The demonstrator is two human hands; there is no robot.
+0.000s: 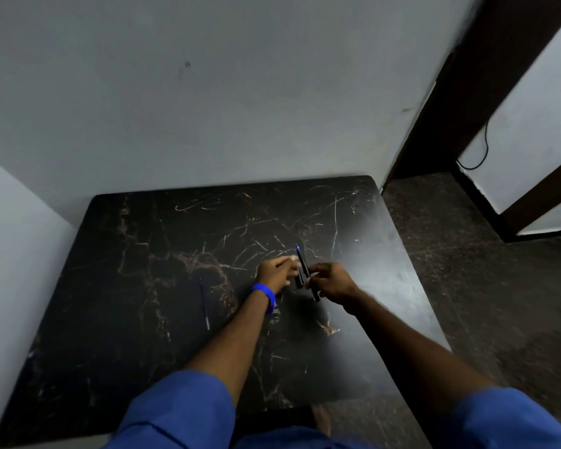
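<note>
Two hands meet over the right half of the table (136, 260), roughly midway between its far and near edges, with a dark pen (302, 259) between them. The pen is tilted, its blue tip pointing away towards the far edge and its lower end sticking out beneath the right hand (332, 283). That hand's fingers are curled round the middle of the barrel, and they hide how the thumb sits.

A short dark piece (300, 280) sits close against the pen on its left side. It is too dark and small to tell whether it is a cap or part of the barrel, or whether it is joined to the pen. The left hand (274, 273) reaches in from the left with its fingertips at the pen. Those fingertips are smeared by blur, so it cannot be told whether they pinch the short piece, touch the pen, or hold nothing. A blue wristband (266, 294) circles the left wrist.

Well apart to the left, near the middle of the table, a thin rod (204, 303) lies flat, running from far to near. It is hard to make out against the dark veined top.

Both forearms are bare, and the blue sleeves (182, 409) are cut off by the bottom of the view. The table's far edge and left edge meet grey walls (208, 92). Past its right edge lie a dark floor (467, 270) and a dark door frame (460, 102), beside which a black cable (484, 147) hangs.
</note>
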